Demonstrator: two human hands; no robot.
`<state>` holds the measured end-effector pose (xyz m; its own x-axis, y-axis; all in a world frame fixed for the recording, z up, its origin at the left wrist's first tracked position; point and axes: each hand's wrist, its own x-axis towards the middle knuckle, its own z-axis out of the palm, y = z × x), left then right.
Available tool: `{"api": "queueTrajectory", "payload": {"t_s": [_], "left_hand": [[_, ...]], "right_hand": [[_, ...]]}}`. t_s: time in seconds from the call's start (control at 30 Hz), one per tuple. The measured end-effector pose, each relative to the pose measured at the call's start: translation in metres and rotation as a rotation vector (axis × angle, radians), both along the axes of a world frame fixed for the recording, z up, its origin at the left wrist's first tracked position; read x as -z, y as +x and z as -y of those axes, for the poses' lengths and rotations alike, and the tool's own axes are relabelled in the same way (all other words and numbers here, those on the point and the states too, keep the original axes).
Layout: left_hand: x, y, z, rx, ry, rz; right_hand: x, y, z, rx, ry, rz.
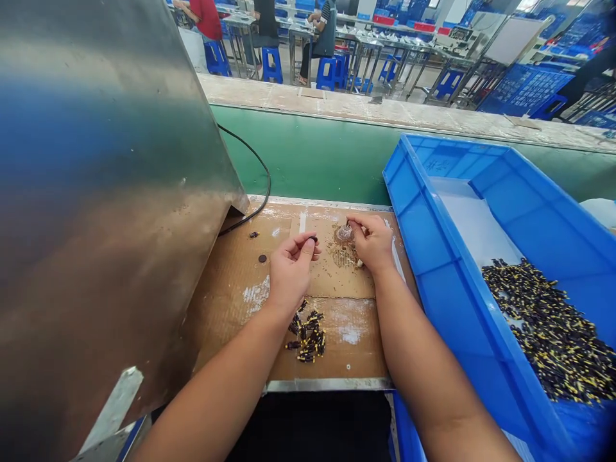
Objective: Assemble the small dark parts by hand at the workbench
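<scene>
My left hand (291, 266) is closed, thumb and fingertips pinching a small dark piece (314, 239) whose kind I cannot make out. To its right, my right hand (373, 242) has its fingertips pinched together over a small clear, glossy lump or dish (344, 233) on the cardboard. Whatever lies between those fingertips is too small to name. A loose pile of small black parts with yellow ends (308, 337) lies below my left hand. Left of that hand are a dark round disc (262, 258) and a single black-and-yellow part (254, 235).
A large metal housing (106, 192) fills the left side, with a black cable (264, 170) behind it. On the right stands a blue bin (447, 256) holding many black-and-yellow parts (553, 327). A green partition (312, 151) runs along the back; people sit beyond it.
</scene>
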<state>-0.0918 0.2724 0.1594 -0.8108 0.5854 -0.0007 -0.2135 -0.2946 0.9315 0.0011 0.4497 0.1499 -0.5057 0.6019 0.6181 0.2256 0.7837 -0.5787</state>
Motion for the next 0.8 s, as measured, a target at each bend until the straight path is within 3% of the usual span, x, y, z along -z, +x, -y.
{"api": "queueTrajectory", "payload": {"t_s": [0.47, 0.63, 0.73, 0.8], "left_hand": [[-0.002, 0.004, 0.000, 0.000, -0.018, -0.078], [-0.001, 0.002, 0.000, -0.014, -0.010, -0.062], [-0.001, 0.001, 0.000, -0.016, -0.001, -0.022], [-0.002, 0.000, -0.001, -0.007, 0.022, 0.044]], "right_hand": [[0.000, 0.000, 0.001, 0.042, -0.032, 0.057], [-0.025, 0.009, 0.015, 0.054, 0.013, -0.020], [-0.042, 0.015, 0.029, 0.200, 0.068, -0.154], [-0.044, 0.015, 0.032, 0.232, 0.085, -0.150]]}}
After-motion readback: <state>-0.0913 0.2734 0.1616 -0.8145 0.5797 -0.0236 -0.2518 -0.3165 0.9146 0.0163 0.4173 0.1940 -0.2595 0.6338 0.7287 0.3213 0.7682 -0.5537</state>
